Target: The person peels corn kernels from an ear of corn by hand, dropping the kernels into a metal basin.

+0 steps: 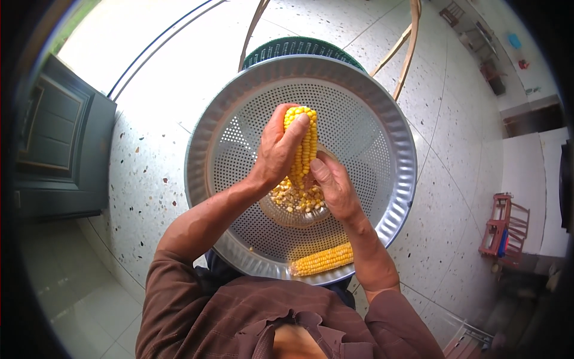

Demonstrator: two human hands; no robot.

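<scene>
My left hand (279,143) is wrapped around the upper part of a yellow corn cob (309,146), its thumb across the kernels. My right hand (334,184) touches the cob's lower right side, thumb and fingers close to the end where kernels seem to be gone. Below the cob is a clear bowl (291,220) that holds loose kernels (298,202). This bowl sits inside a wide perforated metal basin (406,179). A second, full corn cob (322,260) lies against the basin's near rim, partly behind my right forearm.
Beyond the basin shows a green plastic basket (305,45) with curved wooden poles (406,54) beside it. A dark panelled door (67,139) stands at the left. Reddish wooden chairs (502,229) are at the right on the speckled tile floor (148,166).
</scene>
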